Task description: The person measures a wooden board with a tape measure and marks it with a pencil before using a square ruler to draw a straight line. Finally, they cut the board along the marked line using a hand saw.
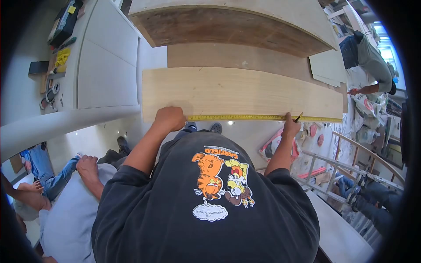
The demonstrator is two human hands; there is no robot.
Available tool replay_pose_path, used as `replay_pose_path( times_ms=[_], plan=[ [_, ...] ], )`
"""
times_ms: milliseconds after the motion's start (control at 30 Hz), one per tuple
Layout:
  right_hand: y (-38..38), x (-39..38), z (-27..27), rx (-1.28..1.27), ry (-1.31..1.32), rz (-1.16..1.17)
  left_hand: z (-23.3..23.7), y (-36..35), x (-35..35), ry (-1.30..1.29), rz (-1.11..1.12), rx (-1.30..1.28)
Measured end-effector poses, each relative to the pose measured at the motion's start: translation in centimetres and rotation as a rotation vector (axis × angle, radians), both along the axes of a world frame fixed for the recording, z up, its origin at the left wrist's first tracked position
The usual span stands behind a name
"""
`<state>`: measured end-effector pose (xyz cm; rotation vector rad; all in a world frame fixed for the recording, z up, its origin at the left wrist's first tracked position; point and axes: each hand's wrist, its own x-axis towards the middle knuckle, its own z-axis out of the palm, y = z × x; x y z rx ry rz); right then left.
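A pale wooden board point(237, 90) lies lengthwise in front of me. A yellow tape measure point(237, 117) is stretched along its near edge, reaching the board's right end. My left hand point(170, 118) is closed at the tape's left end, over the board's near edge; whatever part of the tape sits inside the fist is hidden. Farther right, my right hand point(291, 126) has its fingers closed around a dark pencil point(299, 117), whose end pokes up by the tape. A fingertip of this hand rests on the tape.
Beyond the board stands a large wooden panel or box point(232, 28). A white cabinet point(109, 57) is at left, with a toolbox point(66, 24) and tools behind it. A metal ladder point(346, 164) stands at right. Other people are close on the left and farther off at right.
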<state>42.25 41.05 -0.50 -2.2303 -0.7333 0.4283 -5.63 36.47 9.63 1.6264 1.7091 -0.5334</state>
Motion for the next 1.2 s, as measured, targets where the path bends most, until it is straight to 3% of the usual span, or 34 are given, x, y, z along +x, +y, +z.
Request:
replay_pose_path(
  times_ms=[500, 1200],
  plan=[
    [0.5, -2.6, 3.7, -0.211, -0.316, -0.046, 0.4, 1.5, -0.4, -0.017, -0.07, -0.122],
    [0.6, 0.3, 2.4, -0.19, -0.155, 0.063, -0.9, 1.8, -0.9, -0.043, -0.029, -0.109]
  ],
)
